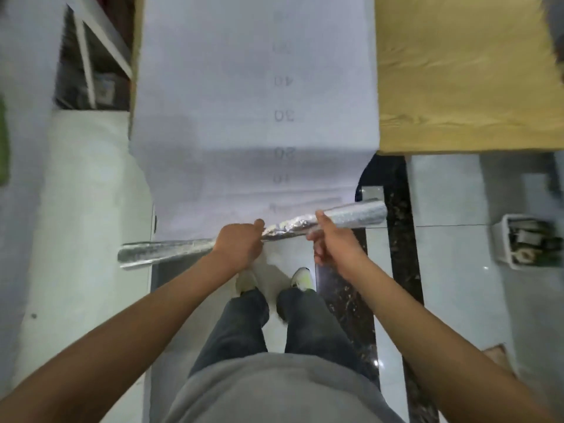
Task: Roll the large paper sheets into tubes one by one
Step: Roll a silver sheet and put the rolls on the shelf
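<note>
both hands, left hand (239, 245) and right hand (331, 239), curl fingers round the foil-backed roll (354, 215); thin sheet (244, 102) creases easily, better gripped wider.

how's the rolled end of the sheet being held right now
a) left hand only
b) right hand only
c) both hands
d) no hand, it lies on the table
c: the left hand and the right hand each grip the silvery roll near its middle, off the table's near edge.
</note>
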